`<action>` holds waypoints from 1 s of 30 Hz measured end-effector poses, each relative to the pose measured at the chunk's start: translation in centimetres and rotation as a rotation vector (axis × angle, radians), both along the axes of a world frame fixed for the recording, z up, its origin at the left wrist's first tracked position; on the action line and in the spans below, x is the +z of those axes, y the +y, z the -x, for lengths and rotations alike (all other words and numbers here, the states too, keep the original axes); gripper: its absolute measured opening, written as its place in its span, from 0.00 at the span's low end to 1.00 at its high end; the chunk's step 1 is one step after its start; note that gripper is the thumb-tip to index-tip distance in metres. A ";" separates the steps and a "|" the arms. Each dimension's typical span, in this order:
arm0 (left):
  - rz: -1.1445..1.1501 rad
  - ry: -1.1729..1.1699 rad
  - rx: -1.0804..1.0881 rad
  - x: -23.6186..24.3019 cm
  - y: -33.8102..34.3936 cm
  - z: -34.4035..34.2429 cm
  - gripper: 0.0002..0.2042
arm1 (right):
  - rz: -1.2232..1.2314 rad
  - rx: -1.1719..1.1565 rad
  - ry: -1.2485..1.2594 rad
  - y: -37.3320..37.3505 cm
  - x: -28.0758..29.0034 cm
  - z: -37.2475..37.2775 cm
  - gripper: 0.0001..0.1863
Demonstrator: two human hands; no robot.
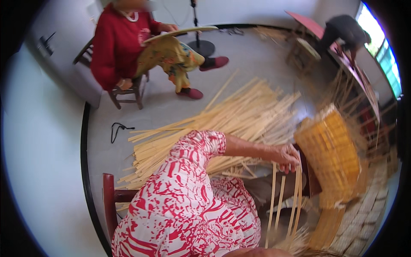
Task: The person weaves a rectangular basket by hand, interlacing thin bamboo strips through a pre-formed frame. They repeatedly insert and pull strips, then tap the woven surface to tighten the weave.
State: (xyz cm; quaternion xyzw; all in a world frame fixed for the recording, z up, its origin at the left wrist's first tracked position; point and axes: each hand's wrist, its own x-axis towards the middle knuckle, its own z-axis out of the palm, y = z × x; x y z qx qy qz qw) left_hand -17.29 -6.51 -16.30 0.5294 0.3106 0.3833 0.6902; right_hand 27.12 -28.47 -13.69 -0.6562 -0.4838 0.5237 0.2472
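Note:
My left arm reaches to the right from a red-and-white patterned sleeve. My left hand (286, 157) is closed, its fingers pinching the upper end of a thin pale bamboo strip (296, 195). Other narrow strips (278, 203) rise beside it, apart from one another, and their lower ends blur near the bottom edge. Only a skin-coloured sliver of my right arm or hand (259, 252) shows at the lower edge; its fingers are hidden. Close to the right of my left hand stands a yellow-brown woven basket (332, 156).
A large heap of loose bamboo strips (222, 122) covers the floor. A person in red (112, 51) sits at the far left with a round flat tray (184, 32). Another person (344, 32) bends over at the far right. Woven mats (364, 214) lie at the lower right.

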 end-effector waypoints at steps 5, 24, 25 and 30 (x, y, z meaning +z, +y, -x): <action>-0.084 -0.113 0.176 3.7 -1.8 1.8 0.10 | 0.039 0.005 0.059 2.6 -0.4 2.9 0.13; 0.216 -0.405 0.232 5.8 -0.7 7.6 0.13 | -0.156 -0.001 0.251 2.7 2.9 6.2 0.12; 0.178 -0.360 0.244 6.0 -0.8 7.8 0.14 | -0.155 -0.007 0.268 2.7 2.8 6.3 0.12; 0.000 -0.182 0.329 5.1 -1.2 7.1 0.14 | -0.147 0.044 0.246 2.5 2.5 6.9 0.11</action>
